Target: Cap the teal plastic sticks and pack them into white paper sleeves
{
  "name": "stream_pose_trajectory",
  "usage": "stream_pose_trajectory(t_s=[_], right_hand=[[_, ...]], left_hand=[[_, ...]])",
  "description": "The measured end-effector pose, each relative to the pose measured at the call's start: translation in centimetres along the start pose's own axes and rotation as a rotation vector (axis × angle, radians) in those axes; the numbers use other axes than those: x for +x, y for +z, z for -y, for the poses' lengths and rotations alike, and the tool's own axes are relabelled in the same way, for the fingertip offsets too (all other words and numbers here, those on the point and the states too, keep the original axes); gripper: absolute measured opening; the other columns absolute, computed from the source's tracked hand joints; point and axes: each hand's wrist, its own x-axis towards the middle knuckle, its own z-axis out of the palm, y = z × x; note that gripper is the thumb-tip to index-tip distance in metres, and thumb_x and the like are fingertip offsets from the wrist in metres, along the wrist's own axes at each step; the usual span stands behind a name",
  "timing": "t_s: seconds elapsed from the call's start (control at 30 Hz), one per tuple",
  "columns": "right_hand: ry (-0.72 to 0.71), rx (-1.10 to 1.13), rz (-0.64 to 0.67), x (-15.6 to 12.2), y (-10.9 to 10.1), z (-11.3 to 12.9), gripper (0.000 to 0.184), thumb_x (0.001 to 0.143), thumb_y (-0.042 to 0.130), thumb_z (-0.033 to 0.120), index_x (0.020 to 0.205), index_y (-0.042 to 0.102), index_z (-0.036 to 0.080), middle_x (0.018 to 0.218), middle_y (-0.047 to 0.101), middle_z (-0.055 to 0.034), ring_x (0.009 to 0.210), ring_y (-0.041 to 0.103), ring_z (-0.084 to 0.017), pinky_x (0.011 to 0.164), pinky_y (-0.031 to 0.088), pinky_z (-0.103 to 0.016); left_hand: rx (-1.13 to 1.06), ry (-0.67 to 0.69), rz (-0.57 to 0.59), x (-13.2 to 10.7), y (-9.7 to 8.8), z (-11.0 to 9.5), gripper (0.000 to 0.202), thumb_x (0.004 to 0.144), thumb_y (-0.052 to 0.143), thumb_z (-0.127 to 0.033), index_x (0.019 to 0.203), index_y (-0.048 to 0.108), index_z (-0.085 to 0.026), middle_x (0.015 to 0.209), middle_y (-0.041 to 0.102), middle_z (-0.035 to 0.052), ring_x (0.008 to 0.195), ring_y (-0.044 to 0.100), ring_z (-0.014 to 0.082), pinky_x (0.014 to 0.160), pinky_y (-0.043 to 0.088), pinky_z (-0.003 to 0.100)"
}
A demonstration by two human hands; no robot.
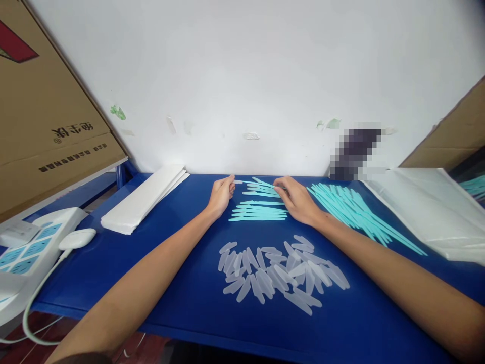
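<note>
My left hand [222,196] is closed, pinching a small translucent cap [238,182] that sits at the left end of a slim turquoise stick [248,182]. My right hand [296,198] has its fingers closed around the other end of that stick, partly hiding it. Beneath and between the hands lie two loose rows of similar turquoise sticks, the nearer row [259,211] side by side on the blue table. Closer to me, a spread of loose translucent caps [273,273] covers the table between my forearms.
A larger heap of turquoise sticks [348,210] lies right of my right hand, beside a clear plastic bag [428,202]. White folded sheets [146,197] lie at left. A power strip [41,242] with a plugged cable and a cardboard box [49,101] stand far left. A white wall [242,76] closes the back.
</note>
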Motion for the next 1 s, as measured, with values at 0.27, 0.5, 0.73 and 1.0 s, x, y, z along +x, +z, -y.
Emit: stream_pose_trajectory(t_s=[0.27,0.5,0.73,1.0], right_hand=[[-0.005,-0.007,0.021,0.1,-0.2,0.1,0.023,0.104,0.037,0.036,0.108,0.056,0.022,0.105,0.063,-0.0091,0.093,0.060,-0.023,0.083,0.044,-0.036],[-0.027,0.011,0.025,0.0,0.0,-0.2,0.023,0.104,0.040,0.036,0.111,0.056,0.022,0.106,0.063,-0.0089,0.092,0.060,-0.022,0.082,0.046,-0.035],[0.028,-0.097,0.074,0.2,0.4,-0.6,0.027,0.103,0.041,0.035,0.109,0.063,0.021,0.106,0.068,-0.0094,0.098,0.062,-0.026,0.086,0.045,-0.041],[0.085,-0.113,-0.045,-0.1,-0.2,0.6,0.015,0.086,0.063,0.034,0.090,0.070,0.021,0.093,0.068,-0.0059,0.087,0.061,-0.024,0.077,0.044,-0.038]], left_hand=[[0.052,0.000,0.009,-0.2,0.1,-0.3,0.067,0.083,0.056,-0.076,0.054,0.029,-0.022,0.054,0.025,-0.0052,0.045,0.020,0.0076,0.046,0.015,0.027],[0.495,0.201,0.204,-1.3,0.7,-1.0,0.058,0.098,0.038,-0.066,0.062,0.033,-0.021,0.059,0.033,-0.0022,0.055,0.033,0.0127,0.056,0.027,0.029],[0.974,0.312,0.098,-1.6,0.3,-1.1,0.027,0.103,0.040,-0.040,0.098,0.055,-0.019,0.087,0.057,0.0039,0.084,0.053,0.0210,0.080,0.040,0.034],[1.001,0.594,0.511,-3.9,1.5,-4.5,0.029,0.103,0.044,-0.034,0.107,0.068,-0.019,0.091,0.061,0.0054,0.087,0.054,0.0205,0.081,0.041,0.033]])
